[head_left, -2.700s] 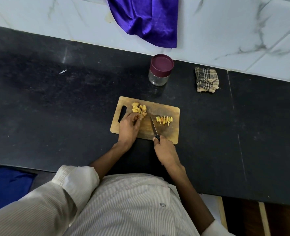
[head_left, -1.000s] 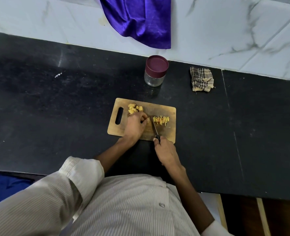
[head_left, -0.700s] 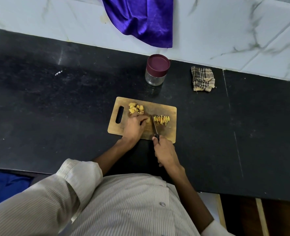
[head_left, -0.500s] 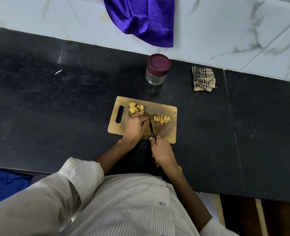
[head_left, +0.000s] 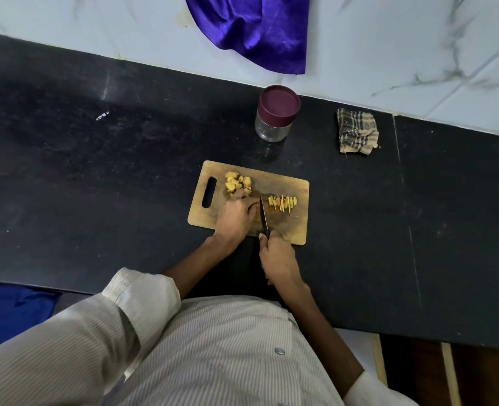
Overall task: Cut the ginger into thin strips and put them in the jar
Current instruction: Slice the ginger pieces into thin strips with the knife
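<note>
While the ginger chunks [head_left: 238, 183] wait in a small heap at the far left of the wooden cutting board [head_left: 296, 230], beside its handle slot, one piece, hidden under the fingers, seems to be pinned by the left hand [head_left: 236, 213], whose fingers are curled down over it. The knife [head_left: 262, 213] stands with its blade just beside those fingertips, and the right hand [head_left: 277, 259] is wrapped around its handle at the near edge of the board. A loose row of cut strips [head_left: 282, 203] lies to the right of the blade, apart from it.

To cut well here, I would keep the left fingertips tucked back so the knuckles guide the blade, make narrow, even slices straight down, and slide the holding hand leftward a little after each cut. The piece is small, so it may roll; laying a flat face down would steady it.

The jar [head_left: 274, 124] stands on the dark tabletop [head_left: 96, 186] beyond the board with its maroon lid [head_left: 279, 101] on, so it must be opened before any strips go in. A checked cloth [head_left: 357, 131] lies to its right.
</note>
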Available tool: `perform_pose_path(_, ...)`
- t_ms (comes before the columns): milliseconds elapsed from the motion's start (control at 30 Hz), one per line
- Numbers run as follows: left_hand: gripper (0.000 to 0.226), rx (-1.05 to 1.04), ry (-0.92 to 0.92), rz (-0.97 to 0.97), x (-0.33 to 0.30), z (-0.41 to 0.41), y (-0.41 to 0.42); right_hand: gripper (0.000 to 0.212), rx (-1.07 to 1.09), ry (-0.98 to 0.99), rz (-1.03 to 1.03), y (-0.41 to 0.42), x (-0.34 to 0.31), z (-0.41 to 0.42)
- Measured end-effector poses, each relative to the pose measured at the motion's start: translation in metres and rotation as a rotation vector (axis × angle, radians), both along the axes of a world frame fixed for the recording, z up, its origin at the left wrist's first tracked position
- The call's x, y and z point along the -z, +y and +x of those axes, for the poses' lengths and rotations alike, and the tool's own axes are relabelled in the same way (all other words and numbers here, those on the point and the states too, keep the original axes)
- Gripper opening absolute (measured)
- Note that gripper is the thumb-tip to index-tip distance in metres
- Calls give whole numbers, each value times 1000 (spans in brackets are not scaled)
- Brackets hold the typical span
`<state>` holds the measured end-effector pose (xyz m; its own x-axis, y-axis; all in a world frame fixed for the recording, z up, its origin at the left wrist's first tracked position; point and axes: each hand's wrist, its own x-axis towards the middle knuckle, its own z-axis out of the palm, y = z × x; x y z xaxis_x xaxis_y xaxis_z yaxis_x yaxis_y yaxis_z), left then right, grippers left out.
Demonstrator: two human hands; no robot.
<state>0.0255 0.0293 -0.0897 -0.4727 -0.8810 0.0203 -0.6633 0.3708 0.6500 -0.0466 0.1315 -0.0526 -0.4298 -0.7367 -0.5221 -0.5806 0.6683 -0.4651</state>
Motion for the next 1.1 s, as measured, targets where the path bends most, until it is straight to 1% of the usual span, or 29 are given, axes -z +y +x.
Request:
perform_pose_path(267,24,8,0,1,-2,1,0,33,-17,33,-8,0,2,0)
perform_pose_path(500,23,7,2,-3,-1,1,0,34,24,26,36,-6,2,2)
perform_pose_path(767,23,9,-5,-3,-1,1,0,34,3,48,83,2,1,3)
perform_pose_path(933,24,8,-23,8,0,0,-1,33,33,69,45,-1,0,-2)
perform_pose_path(1100,23,8,-19,0,2,1,-1,35,48,38,16,0,-3,-6)
